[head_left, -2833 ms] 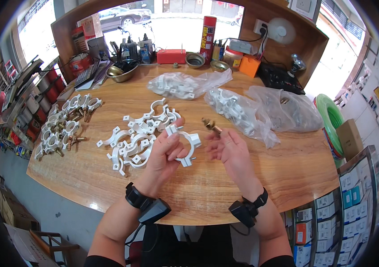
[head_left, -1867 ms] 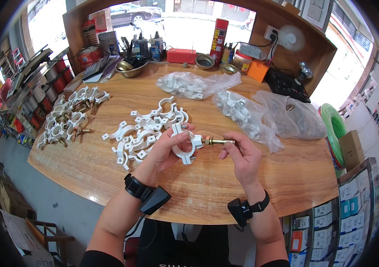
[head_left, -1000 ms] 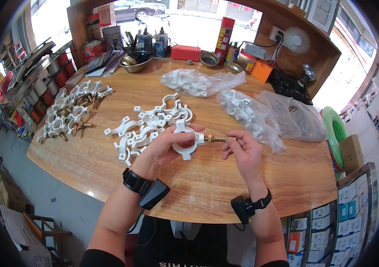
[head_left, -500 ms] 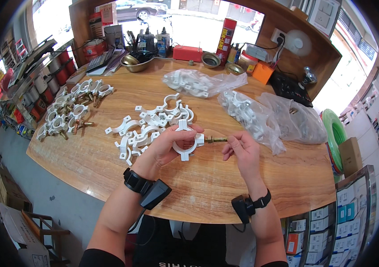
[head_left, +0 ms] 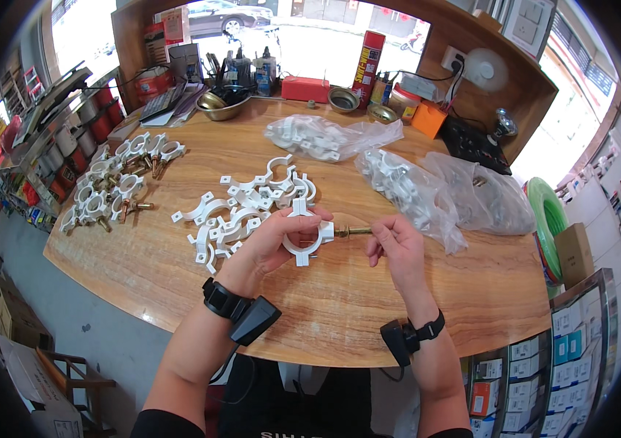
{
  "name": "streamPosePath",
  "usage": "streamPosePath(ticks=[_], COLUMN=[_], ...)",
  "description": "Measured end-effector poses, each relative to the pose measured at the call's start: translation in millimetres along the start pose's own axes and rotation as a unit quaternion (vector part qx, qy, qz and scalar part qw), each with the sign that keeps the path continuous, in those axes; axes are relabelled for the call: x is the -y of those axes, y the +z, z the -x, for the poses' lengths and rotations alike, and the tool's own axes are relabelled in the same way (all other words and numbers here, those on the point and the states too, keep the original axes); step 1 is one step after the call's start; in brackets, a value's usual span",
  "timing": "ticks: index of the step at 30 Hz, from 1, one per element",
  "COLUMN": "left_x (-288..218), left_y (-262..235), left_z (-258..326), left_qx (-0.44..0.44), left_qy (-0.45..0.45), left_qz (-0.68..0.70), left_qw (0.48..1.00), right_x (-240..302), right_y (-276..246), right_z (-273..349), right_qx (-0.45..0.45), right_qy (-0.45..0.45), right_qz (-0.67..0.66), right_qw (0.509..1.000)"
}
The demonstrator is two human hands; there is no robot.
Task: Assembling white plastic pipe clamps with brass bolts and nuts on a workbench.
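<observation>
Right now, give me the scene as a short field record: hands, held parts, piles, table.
left hand: grip on a white pipe clamp, held above the table
right hand: fingers pinch a brass bolt at the clamp's side lug
loose clamp halves: white pile just left of the hands
assembled clamps: with bolts, far left
plastic bags: more white parts, behind right hand
table: round, wooden
</observation>
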State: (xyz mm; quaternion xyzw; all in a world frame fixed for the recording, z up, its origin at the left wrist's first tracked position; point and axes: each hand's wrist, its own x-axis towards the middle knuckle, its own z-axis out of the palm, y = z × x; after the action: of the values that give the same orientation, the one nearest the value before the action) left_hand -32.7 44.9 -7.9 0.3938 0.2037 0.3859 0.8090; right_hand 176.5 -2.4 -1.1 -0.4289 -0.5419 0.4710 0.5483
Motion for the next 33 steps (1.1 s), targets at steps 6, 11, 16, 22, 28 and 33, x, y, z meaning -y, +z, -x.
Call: streamPosePath(ticks=[6,11,16,22,28,33], left_x=[-0.1,2.5,2.9,3.7,2.6,2.9], left_y=[0.0,-2.9,-1.8,-0.5,-0.8,-0.2], left_z=[0.3,-1.8,-1.6,-2.3,-1.2,-1.1], left_qx=[0.008,-0.007,-0.013,-0.029,-0.018,0.003], left_qy=[-0.002,0.009,0.002,0.004,0.000,-0.001], left_qz=[0.004,0.012,0.007,0.004,0.014,0.012], left_qw=[1.000,1.000,1.000,1.000,1.000,1.000], right_x=[2.4,3.9,-4.2,-0.2,0.6,-5.8], right_y=[5.3,7.3,-1.7,6.2,6.4,-4.4], right_z=[0.4,1.0,-1.7,-0.8,-0.3,-1.8], right_qx=[-0.014,-0.004,0.003,-0.021,-0.013,-0.002], right_qy=[-0.013,-0.026,-0.016,-0.010,-0.033,0.006], right_qz=[-0.015,-0.022,0.018,0.017,-0.019,0.050], right_qw=[1.000,0.999,1.000,1.000,0.999,0.999])
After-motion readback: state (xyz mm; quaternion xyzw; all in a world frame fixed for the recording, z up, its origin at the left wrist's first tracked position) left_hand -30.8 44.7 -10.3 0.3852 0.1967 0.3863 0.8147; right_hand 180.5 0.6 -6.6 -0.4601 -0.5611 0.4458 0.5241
